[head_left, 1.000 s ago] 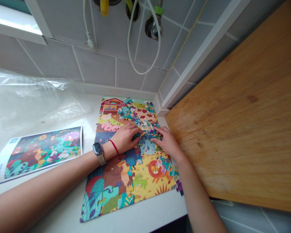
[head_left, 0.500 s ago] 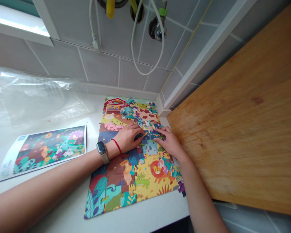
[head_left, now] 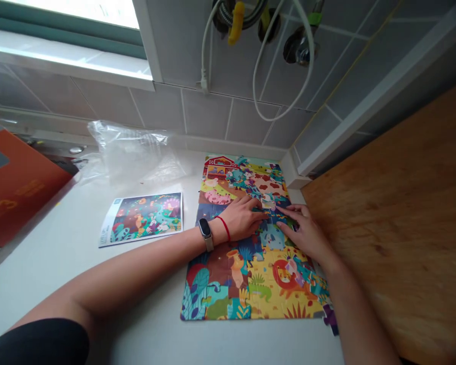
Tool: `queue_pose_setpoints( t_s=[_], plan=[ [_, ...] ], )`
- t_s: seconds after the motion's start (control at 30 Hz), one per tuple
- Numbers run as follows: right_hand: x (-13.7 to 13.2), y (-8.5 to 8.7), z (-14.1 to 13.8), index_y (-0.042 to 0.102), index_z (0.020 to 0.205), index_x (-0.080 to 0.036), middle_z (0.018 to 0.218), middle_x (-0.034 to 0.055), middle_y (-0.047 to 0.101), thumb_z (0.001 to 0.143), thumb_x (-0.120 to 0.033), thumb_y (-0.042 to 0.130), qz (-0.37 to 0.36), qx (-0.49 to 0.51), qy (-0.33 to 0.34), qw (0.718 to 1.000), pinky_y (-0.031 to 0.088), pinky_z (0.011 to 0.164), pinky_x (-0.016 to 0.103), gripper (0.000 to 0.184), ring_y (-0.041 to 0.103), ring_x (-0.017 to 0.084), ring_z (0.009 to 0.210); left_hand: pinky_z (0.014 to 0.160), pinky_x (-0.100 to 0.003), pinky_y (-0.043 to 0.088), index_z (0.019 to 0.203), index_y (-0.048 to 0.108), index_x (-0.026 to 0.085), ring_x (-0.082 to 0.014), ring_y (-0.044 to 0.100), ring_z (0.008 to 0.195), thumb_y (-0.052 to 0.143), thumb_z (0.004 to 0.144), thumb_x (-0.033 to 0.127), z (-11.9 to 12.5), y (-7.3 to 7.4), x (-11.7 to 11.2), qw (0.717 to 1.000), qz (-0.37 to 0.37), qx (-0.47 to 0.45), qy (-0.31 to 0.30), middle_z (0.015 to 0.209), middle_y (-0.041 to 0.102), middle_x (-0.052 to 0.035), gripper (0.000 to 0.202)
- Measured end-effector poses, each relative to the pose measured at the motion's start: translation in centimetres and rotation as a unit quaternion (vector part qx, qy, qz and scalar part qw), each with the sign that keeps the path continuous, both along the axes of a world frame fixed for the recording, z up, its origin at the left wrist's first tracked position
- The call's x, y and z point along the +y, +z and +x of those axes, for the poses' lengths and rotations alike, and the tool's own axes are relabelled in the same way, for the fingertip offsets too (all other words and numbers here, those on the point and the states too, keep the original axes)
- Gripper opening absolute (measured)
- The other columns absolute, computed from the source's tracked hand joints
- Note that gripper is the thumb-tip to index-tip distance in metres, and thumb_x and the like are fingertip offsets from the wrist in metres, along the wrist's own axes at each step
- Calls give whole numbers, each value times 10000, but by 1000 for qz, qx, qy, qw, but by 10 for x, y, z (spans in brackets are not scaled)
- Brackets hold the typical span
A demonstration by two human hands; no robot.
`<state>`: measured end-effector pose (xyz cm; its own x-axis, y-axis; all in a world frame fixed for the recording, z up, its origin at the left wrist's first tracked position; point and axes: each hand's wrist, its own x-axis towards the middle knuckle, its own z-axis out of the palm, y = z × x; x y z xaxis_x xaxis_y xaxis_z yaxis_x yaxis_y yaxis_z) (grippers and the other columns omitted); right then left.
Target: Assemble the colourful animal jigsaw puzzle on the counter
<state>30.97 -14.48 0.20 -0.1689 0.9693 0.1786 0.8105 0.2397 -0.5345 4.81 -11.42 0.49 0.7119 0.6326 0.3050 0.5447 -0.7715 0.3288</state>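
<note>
A farm-and-jungle jigsaw puzzle (head_left: 266, 289) lies on the white counter, its pieces joined over much of the picture. My left hand (head_left: 243, 219) rests over its middle, fingers curled and fingertips together at a small puzzle piece near the elephant; most of that piece is hidden. My right hand (head_left: 304, 228) comes in from the right edge, thumb and forefinger apart, their tips touching the puzzle just beside the left fingertips. Loose pieces lie heaped on the upper part and near the lion. A purple piece (head_left: 330, 318) sticks out past the lower right corner.
A printed picture sheet (head_left: 146, 218) lies left of the puzzle, with a crumpled clear plastic bag (head_left: 132, 152) behind it. An orange box (head_left: 18, 182) stands at far left. A wooden board (head_left: 402, 218) rises close on the right. A white cable (head_left: 256, 96) hangs against the tiled wall.
The view has swung left and drawn back, bringing the orange box and more of the window into sight. Both hands stay at the same part of the puzzle, with only slight finger movement.
</note>
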Motion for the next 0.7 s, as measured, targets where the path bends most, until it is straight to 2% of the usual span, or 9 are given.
queue_pose_setpoints(
  t_s=[0.2, 0.4, 0.53, 0.7],
  plan=[
    [1, -2, 1, 741, 1334, -315, 1416, 113, 539, 914, -443, 684, -1, -11, 0, 1000, 470, 1177, 500, 442, 564, 321, 1349, 976, -421, 495, 1386, 675, 279, -270, 572, 1094, 524, 1042, 312, 1, 0, -1, 1000, 22, 15, 2, 1272, 625, -102, 377],
    [1, -2, 0, 733, 1341, -295, 1522, 117, 492, 937, -478, 662, 0, -2, 12, 1000, 414, 1229, 495, 450, 513, 318, 1430, 957, -431, 497, 1376, 676, 299, -283, 563, 1099, 514, 1048, 338, 0, 0, -2, 999, 29, 27, 6, 1268, 605, -106, 368],
    [2, -2, -3, 740, 1313, -279, 1479, 120, 536, 934, -469, 670, 19, 12, 13, 1000, 440, 1205, 489, 430, 536, 308, 1402, 971, -437, 497, 1373, 675, 302, -280, 566, 1104, 516, 1048, 332, 0, -1, -2, 999, 27, 25, 4, 1273, 606, -102, 364],
    [2, 2, -7, 753, 1285, -278, 1277, 108, 631, 917, -457, 687, 27, 18, 12, 999, 504, 1128, 489, 415, 630, 302, 1227, 988, -442, 508, 1323, 690, 243, -281, 585, 1117, 550, 1027, 321, 0, 1, -1, 1000, -1, 5, 2, 1274, 636, -108, 337]
  ],
)
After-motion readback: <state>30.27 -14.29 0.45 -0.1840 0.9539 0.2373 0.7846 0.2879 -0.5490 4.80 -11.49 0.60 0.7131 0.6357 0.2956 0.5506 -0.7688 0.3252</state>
